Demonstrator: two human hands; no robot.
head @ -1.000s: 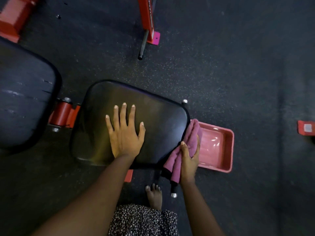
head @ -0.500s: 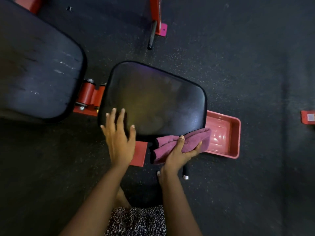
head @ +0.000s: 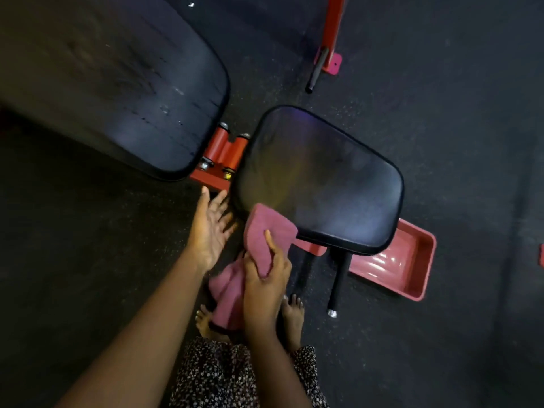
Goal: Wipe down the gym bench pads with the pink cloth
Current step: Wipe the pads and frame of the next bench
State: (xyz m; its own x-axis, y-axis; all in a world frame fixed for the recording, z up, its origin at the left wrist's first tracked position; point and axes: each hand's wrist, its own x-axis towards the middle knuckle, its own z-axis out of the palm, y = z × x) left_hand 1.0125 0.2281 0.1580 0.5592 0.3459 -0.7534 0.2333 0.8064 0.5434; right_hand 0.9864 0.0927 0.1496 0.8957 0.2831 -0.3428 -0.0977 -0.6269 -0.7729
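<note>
The black seat pad [head: 321, 178] of the gym bench sits mid-frame, with the larger black back pad [head: 117, 83] at upper left. My right hand [head: 265, 278] grips the pink cloth [head: 265, 228], whose upper end lies against the near left corner of the seat pad while the rest hangs down below my hand. My left hand [head: 210, 228] hovers with fingers spread just left of the seat pad's corner, off the pad.
A red hinge bracket [head: 223, 157] joins the two pads. A red plastic tray [head: 409, 266] lies on the dark rubber floor under the seat's right edge. Black bench legs [head: 338, 278] and a red frame foot [head: 329, 39] stand nearby. My bare feet [head: 291, 316] are below.
My right hand has slid the cloth leftward along the seat pad's near edge, from the right corner to the left corner. My left hand has lifted off the pad and moved left.
</note>
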